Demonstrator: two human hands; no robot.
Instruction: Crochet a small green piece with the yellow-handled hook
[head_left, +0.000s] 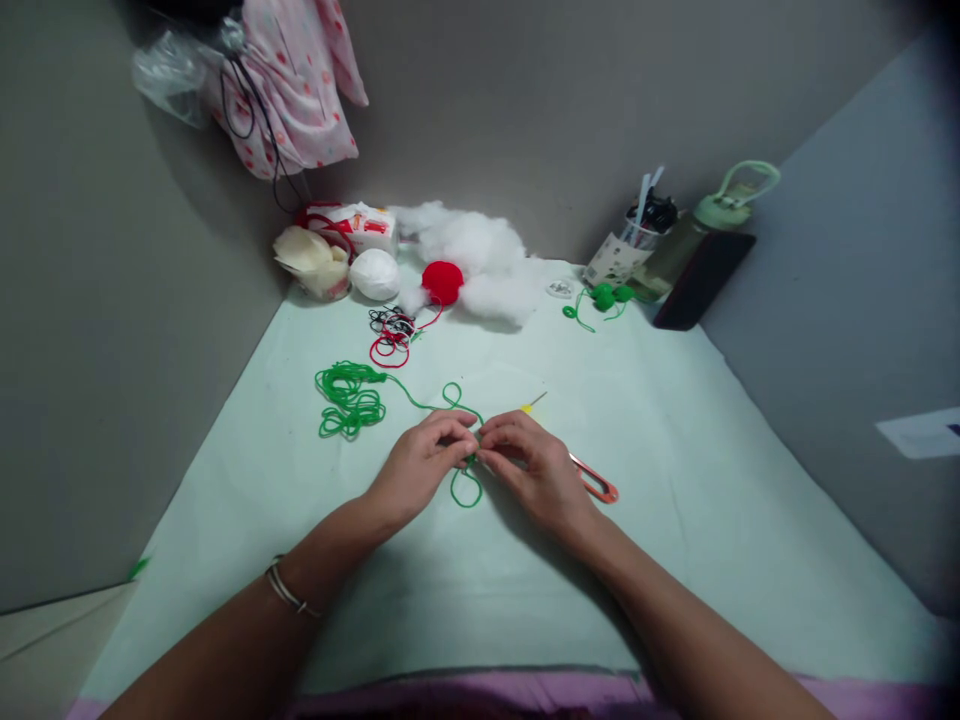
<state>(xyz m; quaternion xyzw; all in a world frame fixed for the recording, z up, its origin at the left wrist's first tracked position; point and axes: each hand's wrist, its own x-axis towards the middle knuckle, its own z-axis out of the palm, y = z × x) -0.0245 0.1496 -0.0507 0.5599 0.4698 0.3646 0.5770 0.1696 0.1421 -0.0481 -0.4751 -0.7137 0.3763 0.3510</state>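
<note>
Over the middle of the table, my left hand (424,460) and my right hand (536,470) meet, fingertips pinched on green yarn (466,500). A loop of it hangs below my fingers and another curls above them. The strand runs left to a loose green yarn bundle (350,400). What exactly lies between the fingertips is mostly hidden. Just past my right hand, a thin tool with a yellow part (528,408) lies on the table. Orange-handled snips or a cutter (600,485) are partly covered by that hand.
Behind are a red yarn ball (442,283), a white yarn ball (375,274), white stuffing (472,245) and tangled yarn scraps (391,335). At back right are small green pieces (604,296), a pen cup (622,250), a bottle (694,240) and a dark phone-like slab (705,280). Partitions enclose the table.
</note>
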